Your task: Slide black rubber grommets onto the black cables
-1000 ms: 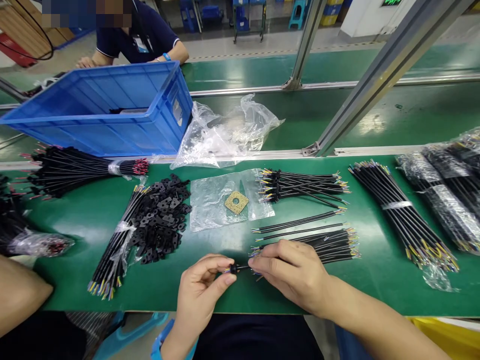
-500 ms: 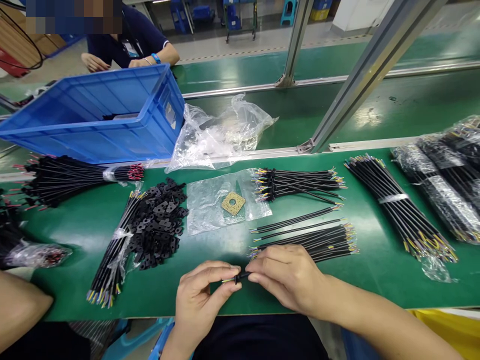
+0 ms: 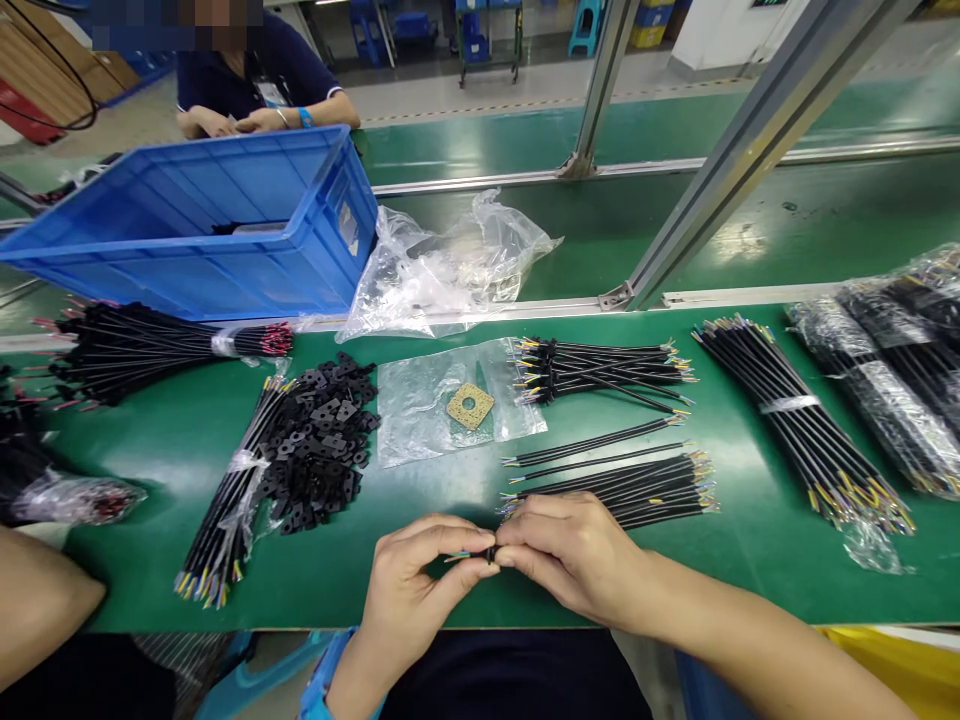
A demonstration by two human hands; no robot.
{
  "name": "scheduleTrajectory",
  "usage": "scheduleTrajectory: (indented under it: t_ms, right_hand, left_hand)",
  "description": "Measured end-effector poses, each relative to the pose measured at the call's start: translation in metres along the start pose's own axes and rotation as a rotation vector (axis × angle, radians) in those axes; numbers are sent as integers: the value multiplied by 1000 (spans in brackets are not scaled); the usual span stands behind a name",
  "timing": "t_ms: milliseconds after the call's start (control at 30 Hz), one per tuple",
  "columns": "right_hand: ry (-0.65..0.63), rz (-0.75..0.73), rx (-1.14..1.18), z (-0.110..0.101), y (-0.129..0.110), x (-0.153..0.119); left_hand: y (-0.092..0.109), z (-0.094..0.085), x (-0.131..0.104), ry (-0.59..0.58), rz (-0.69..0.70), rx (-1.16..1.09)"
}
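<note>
Black and small, the plastic piece pinched by the left hand at near centre has come up to, I see, the right hand clamped on a multicolour-ended black cable, so seems threaded farther along.

No readable text or signs

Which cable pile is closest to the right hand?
The loose row of cables just beyond the right hand, which partly hides it; no other pile lies so near.
</note>
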State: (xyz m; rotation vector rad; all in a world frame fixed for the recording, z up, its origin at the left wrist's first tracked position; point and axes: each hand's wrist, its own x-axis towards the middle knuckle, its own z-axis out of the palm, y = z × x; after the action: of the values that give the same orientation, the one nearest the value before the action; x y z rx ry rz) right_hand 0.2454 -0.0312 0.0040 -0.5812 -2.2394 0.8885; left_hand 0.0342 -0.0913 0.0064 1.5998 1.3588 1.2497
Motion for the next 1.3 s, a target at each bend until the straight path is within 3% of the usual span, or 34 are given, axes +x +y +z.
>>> scheduleTrajectory:
  t_ms: [433, 533, 633, 733, 833, 1033, 1167, 1300]
  right_hand:
    - [-63, 33, -9, 1, 2, 2]
    - [-40, -44, -170, -9, 8, 3]
    - [-1, 6, -370, -31, 20, 3]
    - [-27, 113, -445, -54, 35, 3]
    - [-51, 152, -506, -67, 53, 3]
    - [21, 326, -745, -61, 91, 4]
    - [-17, 306, -696, -56, 88, 3]
    - [-142, 216, -632, -53, 74, 0]
  left_hand:
    - [-11, 2, -8, 39, -40, 23]
    - [-19, 1, -15, 25, -27, 45]
    - [-30, -3, -24, 69, -53, 19]
    - [-43, -12, -33, 195, -119, 26]
    - [-54, -27, -38, 241, -158, 167]
    - [-61, -48, -40, 281, -141, 380]
    - [-56, -56, -34, 310, -59, 522]
    - [-54, -74, -24, 366, 2, 747]
